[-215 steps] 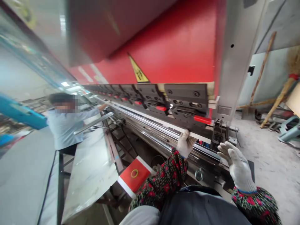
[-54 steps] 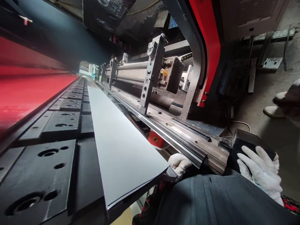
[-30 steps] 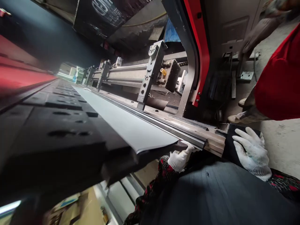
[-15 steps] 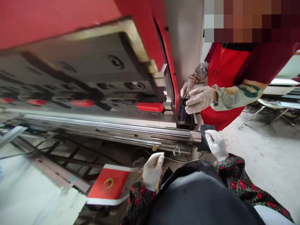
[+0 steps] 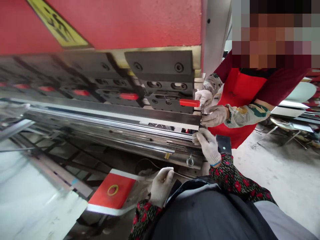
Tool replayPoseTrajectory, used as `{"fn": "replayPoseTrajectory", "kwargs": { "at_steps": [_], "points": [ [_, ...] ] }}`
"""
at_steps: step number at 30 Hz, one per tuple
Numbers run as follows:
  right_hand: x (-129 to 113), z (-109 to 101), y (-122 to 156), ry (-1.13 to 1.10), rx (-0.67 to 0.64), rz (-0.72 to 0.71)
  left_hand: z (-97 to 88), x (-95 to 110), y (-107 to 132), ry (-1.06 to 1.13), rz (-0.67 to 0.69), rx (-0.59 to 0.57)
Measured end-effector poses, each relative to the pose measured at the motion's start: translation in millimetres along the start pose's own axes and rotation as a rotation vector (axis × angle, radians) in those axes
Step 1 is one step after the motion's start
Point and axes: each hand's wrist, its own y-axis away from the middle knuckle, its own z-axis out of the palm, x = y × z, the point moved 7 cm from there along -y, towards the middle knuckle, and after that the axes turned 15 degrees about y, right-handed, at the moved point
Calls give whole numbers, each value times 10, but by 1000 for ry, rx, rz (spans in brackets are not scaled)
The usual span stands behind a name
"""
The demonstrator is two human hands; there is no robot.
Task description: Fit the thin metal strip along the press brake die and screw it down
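Observation:
My right hand (image 5: 208,145), in a white glove, reaches to the right end of the long metal rail (image 5: 117,124) on the press brake's bed. Its thumb and fingers close around that end; the fingertips are partly hidden. Low in front of my body is my gloved left hand (image 5: 161,185), its fingers curled together and nothing visible in them. Above the rail runs the long dark upper blade (image 5: 162,115) with a bright lower edge. A co-worker's gloved hands (image 5: 216,116) are at the blade's right end, just above my right hand.
Clamps with red handles (image 5: 189,103) line the red machine body (image 5: 140,23). An eye bolt (image 5: 190,160) sticks out of the bed's front. At lower left are a red box with a yellow ring (image 5: 112,190) and a pale sheet (image 5: 37,203). A co-worker in a red apron (image 5: 238,103) stands at right.
My right hand has moved left and up from the dark block to the rail's end. The co-worker's hands have come to the blade's end. The view has shifted; my left hand stays low and curled.

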Motion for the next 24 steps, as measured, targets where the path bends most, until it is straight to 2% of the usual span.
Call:
{"fn": "replayPoseTrajectory", "kwargs": {
  "at_steps": [4,6,11,17,21,24],
  "points": [
    [-38,-59,-68,317,118,-294,10,-85,73,-7,4,-24],
    [-20,-77,-102,416,116,-343,55,-72,98,-28,4,-45],
    [-21,-95,-156,536,42,-350,172,10,65,-39,-17,-67],
    [19,-128,-167,566,-55,-351,467,8,28,-33,-28,-169],
    [171,-170,-36,388,-179,-287,557,33,134,-53,-39,-229],
    [351,-226,87,218,-153,-210,447,-16,224,-52,-43,-240]
  ]
}}
